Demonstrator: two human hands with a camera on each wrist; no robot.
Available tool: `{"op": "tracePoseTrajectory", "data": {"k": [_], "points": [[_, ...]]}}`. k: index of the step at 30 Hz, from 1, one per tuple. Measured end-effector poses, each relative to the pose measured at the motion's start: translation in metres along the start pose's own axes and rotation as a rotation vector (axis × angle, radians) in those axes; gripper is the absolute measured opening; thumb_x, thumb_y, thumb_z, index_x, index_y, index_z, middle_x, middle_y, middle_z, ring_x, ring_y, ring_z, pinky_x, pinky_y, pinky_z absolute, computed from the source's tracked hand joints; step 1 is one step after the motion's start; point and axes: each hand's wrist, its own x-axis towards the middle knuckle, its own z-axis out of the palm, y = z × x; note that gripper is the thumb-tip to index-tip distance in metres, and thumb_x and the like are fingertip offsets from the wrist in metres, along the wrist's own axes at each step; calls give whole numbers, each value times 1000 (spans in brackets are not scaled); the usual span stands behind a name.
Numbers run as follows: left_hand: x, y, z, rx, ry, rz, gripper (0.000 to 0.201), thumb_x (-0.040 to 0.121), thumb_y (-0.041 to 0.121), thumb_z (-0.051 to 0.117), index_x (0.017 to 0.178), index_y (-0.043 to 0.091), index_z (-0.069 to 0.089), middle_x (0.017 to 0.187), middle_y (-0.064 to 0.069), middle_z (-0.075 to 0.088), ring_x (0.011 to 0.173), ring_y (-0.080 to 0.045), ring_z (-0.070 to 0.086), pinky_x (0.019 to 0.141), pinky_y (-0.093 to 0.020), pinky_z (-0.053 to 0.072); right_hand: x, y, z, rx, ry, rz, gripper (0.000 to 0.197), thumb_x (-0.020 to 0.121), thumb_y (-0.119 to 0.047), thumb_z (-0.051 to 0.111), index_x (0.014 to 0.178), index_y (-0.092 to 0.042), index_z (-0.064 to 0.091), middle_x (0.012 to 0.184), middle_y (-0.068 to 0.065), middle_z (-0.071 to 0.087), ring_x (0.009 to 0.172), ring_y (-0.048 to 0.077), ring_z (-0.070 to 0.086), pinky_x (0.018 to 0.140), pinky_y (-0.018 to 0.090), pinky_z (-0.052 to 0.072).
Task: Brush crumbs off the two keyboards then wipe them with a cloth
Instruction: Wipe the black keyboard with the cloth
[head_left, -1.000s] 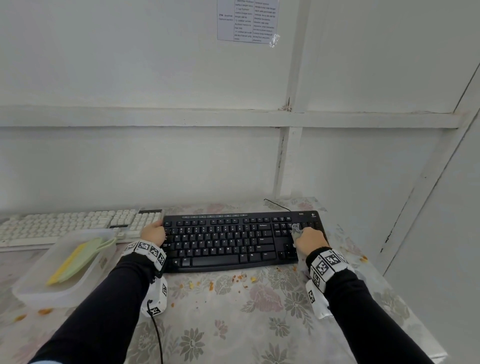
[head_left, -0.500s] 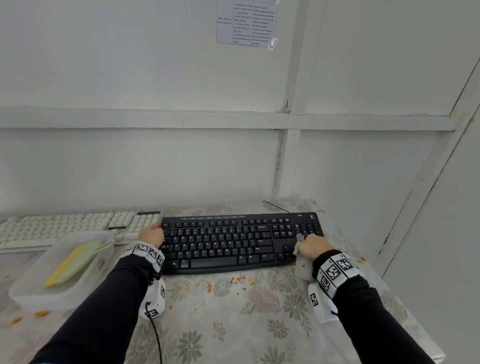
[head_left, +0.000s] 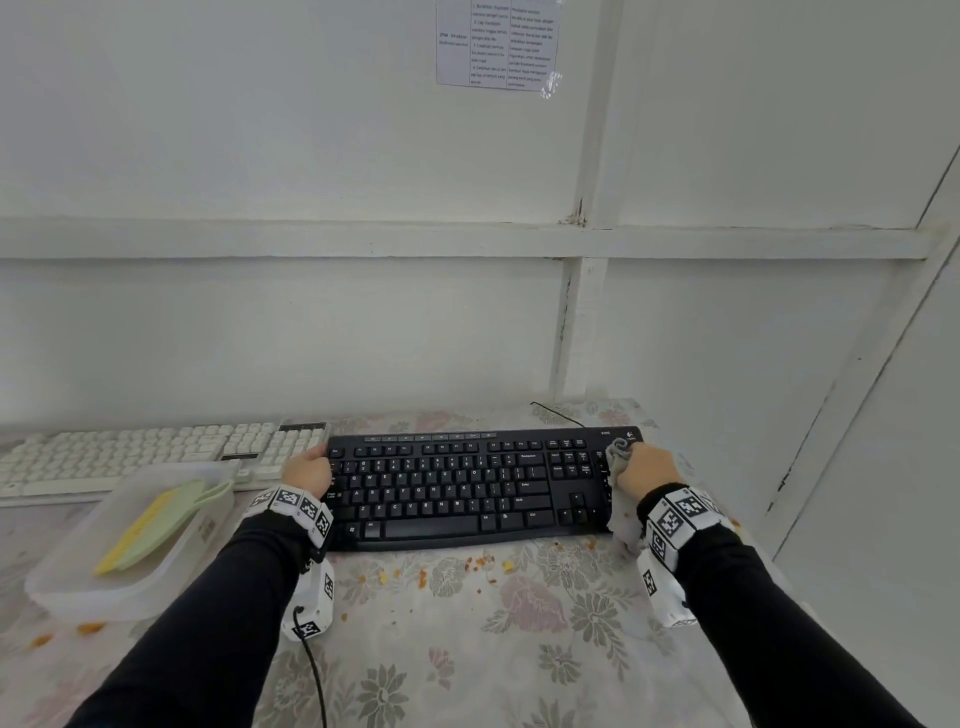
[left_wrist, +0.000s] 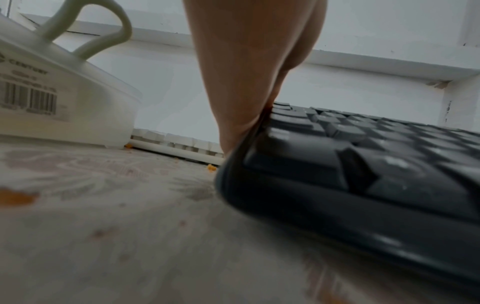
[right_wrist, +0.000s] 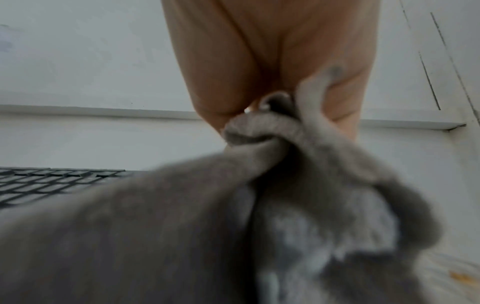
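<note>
The black keyboard (head_left: 467, 483) lies in the middle of the flowered table. My left hand (head_left: 306, 470) grips its left end, thumb on top; in the left wrist view the palm (left_wrist: 246, 72) lies against the edge of the black keyboard (left_wrist: 363, 164). My right hand (head_left: 649, 470) holds a bunched grey cloth (head_left: 618, 452) against the keyboard's right end, near the far corner. From the right wrist, the cloth (right_wrist: 233, 205) hangs out of the hand (right_wrist: 272, 51) and hides most of the keys (right_wrist: 52, 181). The white keyboard (head_left: 130, 457) lies to the left against the wall.
A clear plastic container (head_left: 62, 587) holding a green and yellow brush (head_left: 150, 519) stands in front of the white keyboard. Orange crumbs (head_left: 483, 564) lie on the tablecloth in front of the black keyboard and at the left. The wall is close behind; the table's right edge is near my right arm.
My right hand has slid the cloth from the number pad out to the keyboard's right end and toward its far corner. The left hand has kept its grip.
</note>
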Motion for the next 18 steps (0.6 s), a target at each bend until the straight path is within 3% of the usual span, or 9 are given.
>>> {"op": "tracePoseTrajectory", "data": {"k": [2,3,5,7,10,15,18], "points": [[5,-2,0,-16,-3,-9,52,87,-7,37,128,16,57,110,-12,64,70,-18,54,70,-33,47,-5,3,-1,-67,-41,0,28,95,-18,40,69,-10,44,79,7,54,94,28,59,60,23,41],[9,-4,-1,-30,-2,-21,52,86,-7,37,127,17,59,111,-13,65,75,-23,56,77,-39,48,-6,5,0,-113,-63,1,22,96,-17,40,80,-7,52,94,11,61,102,28,59,70,27,44],[14,-7,-2,-51,-1,-53,52,85,-7,38,126,17,60,98,-13,68,83,-26,56,84,-44,47,-11,6,-1,-185,-102,11,22,96,-15,40,105,-2,56,116,14,61,110,26,58,73,26,45],[18,-10,-3,-45,-9,-74,53,83,-7,39,126,16,60,87,-10,67,84,-27,56,83,-45,47,-15,8,-1,-239,-160,21,22,96,-15,42,110,-3,54,123,14,57,113,24,56,72,23,46],[19,-11,-3,-42,-9,-72,55,83,-7,37,127,17,59,87,-11,66,84,-26,56,79,-41,45,-17,7,-4,-232,-204,6,29,95,-12,44,120,-1,53,126,15,56,115,26,56,77,27,43],[12,-6,-2,-31,-5,-56,54,84,-8,34,126,13,59,84,-11,63,79,-23,52,68,-34,42,-9,6,-16,83,36,-9,32,98,-14,34,123,-1,50,122,18,58,115,32,53,92,31,41],[16,-9,-3,-23,-2,-81,55,81,-8,35,125,15,61,79,-11,65,80,-26,55,72,-39,45,0,7,-17,140,111,6,35,98,-17,35,127,-1,42,123,26,53,112,39,53,92,39,43]]}}
